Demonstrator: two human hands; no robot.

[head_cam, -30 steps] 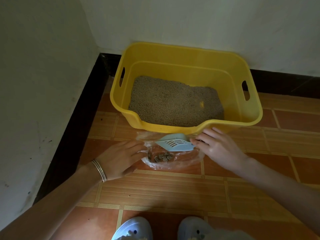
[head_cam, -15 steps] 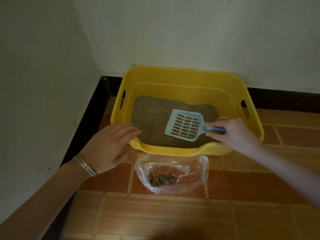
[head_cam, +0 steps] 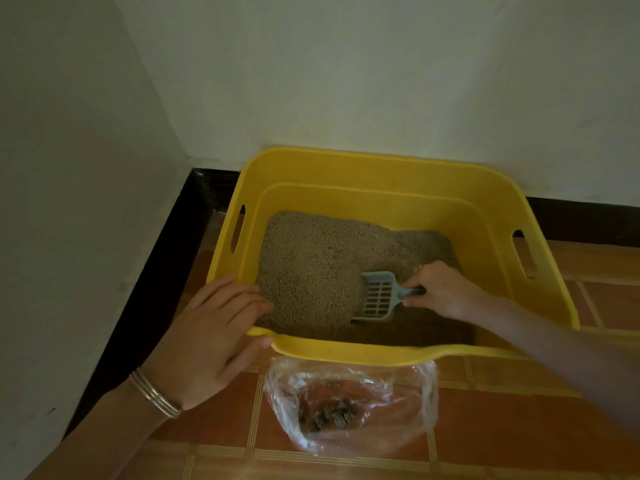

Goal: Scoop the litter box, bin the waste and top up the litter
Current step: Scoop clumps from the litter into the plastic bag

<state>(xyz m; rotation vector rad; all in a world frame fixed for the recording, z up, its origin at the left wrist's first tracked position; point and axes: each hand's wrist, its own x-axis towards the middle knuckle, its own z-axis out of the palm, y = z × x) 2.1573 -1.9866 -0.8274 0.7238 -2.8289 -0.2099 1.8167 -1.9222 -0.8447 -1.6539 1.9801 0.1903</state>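
Lowered since half a second ago, the right hand (head_cam: 446,292) grips the scoop (head_cam: 379,296) by its handle, slotted head dug into the litter (head_cam: 311,265) at the front right of the litter box (head_cam: 381,355). The left hand (head_cam: 214,337) lies straight-fingered over the front-left rim corner. Just outside the front rim, a clear plastic bag (head_cam: 415,403) on the floor (head_cam: 502,427) holds dark clumps (head_cam: 329,415).

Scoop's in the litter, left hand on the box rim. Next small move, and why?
Probably push the scoop forward through the litter, then lift and sift. The right hand grips its handle, its front edge sits in the litter, and its slots look empty. The left hand rests on the box rim; the bag in front holds clumps.
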